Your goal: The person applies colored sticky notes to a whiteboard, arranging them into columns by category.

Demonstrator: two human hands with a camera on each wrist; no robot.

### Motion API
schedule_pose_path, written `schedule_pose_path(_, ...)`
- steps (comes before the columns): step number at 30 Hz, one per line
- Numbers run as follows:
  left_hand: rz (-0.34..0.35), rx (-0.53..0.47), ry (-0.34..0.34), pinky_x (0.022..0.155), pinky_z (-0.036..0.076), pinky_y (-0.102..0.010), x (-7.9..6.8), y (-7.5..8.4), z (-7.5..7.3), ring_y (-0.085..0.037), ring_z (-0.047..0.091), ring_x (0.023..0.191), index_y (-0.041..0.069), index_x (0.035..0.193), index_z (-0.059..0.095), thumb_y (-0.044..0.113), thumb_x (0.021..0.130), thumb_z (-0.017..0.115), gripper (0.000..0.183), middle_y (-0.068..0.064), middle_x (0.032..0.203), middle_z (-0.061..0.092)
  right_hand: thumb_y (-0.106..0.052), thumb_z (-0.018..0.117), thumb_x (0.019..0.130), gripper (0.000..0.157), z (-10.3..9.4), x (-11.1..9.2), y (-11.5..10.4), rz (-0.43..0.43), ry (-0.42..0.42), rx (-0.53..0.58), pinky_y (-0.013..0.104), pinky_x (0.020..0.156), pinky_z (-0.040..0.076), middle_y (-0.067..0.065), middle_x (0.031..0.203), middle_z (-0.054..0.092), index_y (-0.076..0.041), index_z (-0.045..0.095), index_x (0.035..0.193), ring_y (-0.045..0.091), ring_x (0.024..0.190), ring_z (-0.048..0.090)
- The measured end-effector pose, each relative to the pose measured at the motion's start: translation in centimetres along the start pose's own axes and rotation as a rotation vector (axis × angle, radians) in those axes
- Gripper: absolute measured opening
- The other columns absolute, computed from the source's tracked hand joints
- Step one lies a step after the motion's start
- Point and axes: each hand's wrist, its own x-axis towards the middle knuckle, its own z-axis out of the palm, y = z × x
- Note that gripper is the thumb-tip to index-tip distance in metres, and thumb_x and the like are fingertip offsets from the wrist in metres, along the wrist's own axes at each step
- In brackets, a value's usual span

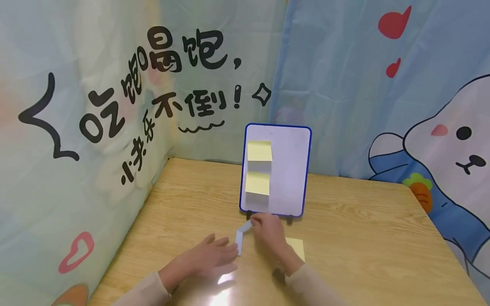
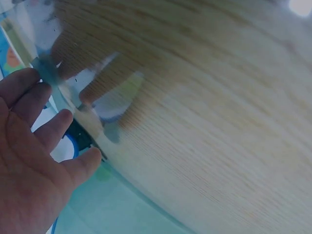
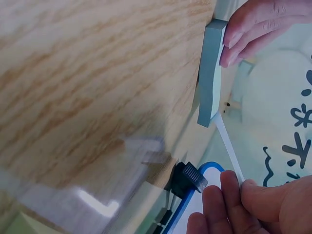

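My right hand (image 1: pixel 269 231) pinches the end of a pale blue sticky note (image 1: pixel 246 226) between thumb and fingers. Seen edge-on in the right wrist view, the note (image 3: pixel 229 146) slants from those fingers to the end of a thick blue sticky-note pad (image 3: pixel 210 75). That pad (image 1: pixel 239 243) is upright on its edge on the table. Fingertips of my left hand (image 1: pixel 210 257) rest against its side, the fingers nearly straight and spread. In the left wrist view, the left hand (image 2: pixel 39 146) shows its palm with nothing gripped.
Just beyond my right hand stands a blue-framed whiteboard (image 1: pixel 289 170) on small black feet, bearing an upper yellow sticky note (image 1: pixel 259 151) and a lower yellow sticky note (image 1: pixel 257 183). Yellow paper (image 1: pixel 296 247) lies beside my right wrist on the wooden table (image 1: pixel 363 238). Printed curtains (image 1: pixel 214 140) border the table.
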Motion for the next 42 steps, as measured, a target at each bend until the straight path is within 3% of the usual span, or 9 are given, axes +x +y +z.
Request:
schedule_pose_path(7,0.0,0.009,-0.007,0.116,0.025,-0.062,0.2,-0.1,0.0,-0.028,0.034,0.147,0.025,0.151,0.042,0.056,0.105,0.021,0.059,0.006,0.158,0.038,-0.01,0.068,0.09,0.012,-0.4,0.0,0.3,0.032,0.054,0.024,0.046,0.084,0.057,0.008,0.093,0.077,-0.008,0.078,0.096,0.03,0.091,0.073)
schedule_pose_path(15,-0.02,-0.035,-0.015,0.118,0.022,-0.061,0.1,0.3,-0.2,-0.029,0.033,0.147,0.024,0.15,0.043,0.054,0.105,0.023,0.058,0.005,0.158,0.036,-0.01,0.07,0.089,0.011,-1.8,-0.4,0.5,-0.057,0.044,0.023,0.045,0.082,0.059,0.01,0.092,0.077,-0.005,0.078,0.095,0.031,0.087,0.074)
schedule_pose_path(25,-0.005,-0.013,0.0,0.116,0.025,-0.062,0.1,0.5,-0.5,-0.031,0.037,0.145,0.026,0.148,0.047,0.053,0.106,0.022,0.056,0.004,0.156,0.04,0.0,0.069,0.087,0.013,-5.8,-0.4,2.2,-0.166,0.001,-0.024,0.046,0.081,0.059,0.015,0.096,0.077,0.001,0.077,0.097,0.034,0.092,0.073)
schedule_pose_path(28,-0.011,-0.028,-0.005,0.116,0.024,-0.062,0.1,0.6,-0.5,-0.031,0.037,0.145,0.026,0.148,0.047,0.054,0.105,0.019,0.058,0.003,0.156,0.04,0.0,0.068,0.088,0.015,-7.4,-0.1,2.8,-0.164,-0.024,-0.07,0.046,0.081,0.059,0.016,0.099,0.076,0.001,0.077,0.1,0.034,0.093,0.073)
schedule_pose_path(33,-0.022,-0.032,-0.007,0.117,0.023,-0.062,0.2,0.7,-0.6,-0.031,0.036,0.146,0.026,0.147,0.047,0.055,0.105,0.018,0.059,0.004,0.156,0.04,0.0,0.064,0.091,0.019,-9.6,0.7,3.7,-0.135,-0.07,-0.145,0.041,0.071,0.057,0.018,0.104,0.075,0.002,0.075,0.106,0.025,0.081,0.07)
schedule_pose_path(42,-0.023,-0.057,0.015,0.117,0.021,-0.064,0.4,0.6,-0.6,-0.031,0.037,0.145,0.026,0.144,0.052,0.057,0.104,0.02,0.06,0.003,0.154,0.043,0.001,0.065,0.089,0.019,-11.7,2.5,4.6,-0.201,-0.01,-0.21,0.039,0.061,0.056,0.02,0.097,0.075,0.002,0.076,0.105,0.024,0.07,0.069)
